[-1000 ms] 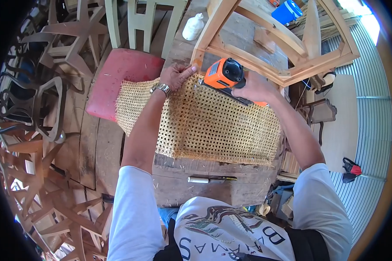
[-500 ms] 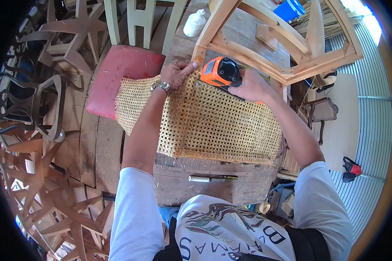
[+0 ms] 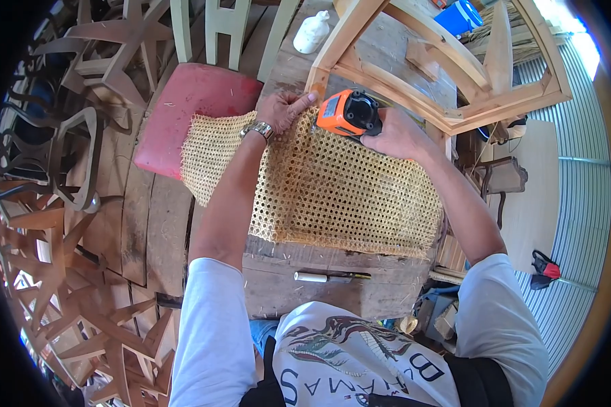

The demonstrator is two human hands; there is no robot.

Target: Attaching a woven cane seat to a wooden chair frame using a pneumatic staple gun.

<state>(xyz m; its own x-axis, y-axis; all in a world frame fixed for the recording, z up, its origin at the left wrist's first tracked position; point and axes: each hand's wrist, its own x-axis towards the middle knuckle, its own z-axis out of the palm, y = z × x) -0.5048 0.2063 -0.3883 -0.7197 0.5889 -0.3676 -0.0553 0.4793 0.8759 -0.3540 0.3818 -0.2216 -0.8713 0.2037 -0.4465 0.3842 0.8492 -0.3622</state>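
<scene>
**Both hands at the far edge of the pale-yellow woven cane sheet (image 3: 346, 193); left near its middle, right with power tool farther right**

Sheet: on the table, in front of the wearer. Long axis runs left to right, dipping a bit toward the right end. All bearings below are off the sheet.

Left hand (image 3: 283, 113): touching the far edge, left of mid-length. Thumb stretched out rightward, fingers curled. Fingertips hidden, so can't tell if it's pinching the edge or just pressing on it.

Right hand (image 3: 399, 133): wrapped around the handle of the orange-and-black boxy power tool (image 3: 346, 112), over the far edge, right of the left hand. Tool's orange end points left, near the left thumb but apart from it. Nose hidden underneath, can't confirm contact with the sheet.

Key relation: tool's orange end sits between the two hands along the far edge, closer to the left thumb than to the sheet's right end. Left hand is the nearer one to the left end.

Around the sheet:
- left end: overlaps the faded-red padded cushion (image 3: 197, 95)
- beyond far edge, mostly right: light-brown angular wooden frame (image 3: 509, 112)
- beyond far edge, past the left hand: white rounded plastic bottle (image 3: 311, 34)
- near side: slim white-and-dark stick-shaped tool (image 3: 311, 277) on the weathered plank table (image 3: 299, 298)
</scene>
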